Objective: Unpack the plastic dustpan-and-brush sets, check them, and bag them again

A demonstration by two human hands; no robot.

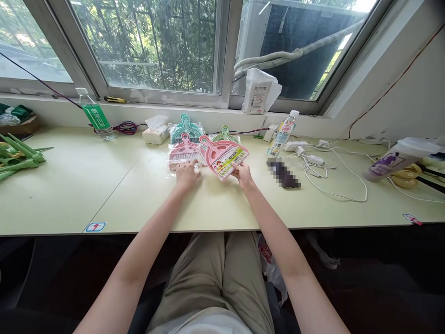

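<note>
A pink mini dustpan and brush set (pixel 225 155) with a printed label is pinched at its lower right corner by my right hand (pixel 243 174), tilted with its handle toward the upper left. My left hand (pixel 187 174) lies with fingers stretched on the front edge of another pink dustpan set (pixel 185 150) in clear plastic wrap. Behind these, a teal set (pixel 187 126) and a green set (pixel 225 133) lie in clear wrap, both partly covered by the pink ones.
A tissue pack (pixel 156 131) and a green-labelled bottle (pixel 96 117) stand at the back left. To the right are another bottle (pixel 283 133), a blurred-out dark object (pixel 284 174), white cables (pixel 347 185) and a purple-printed cup (pixel 387 162). Green leaves (pixel 21 155) lie far left.
</note>
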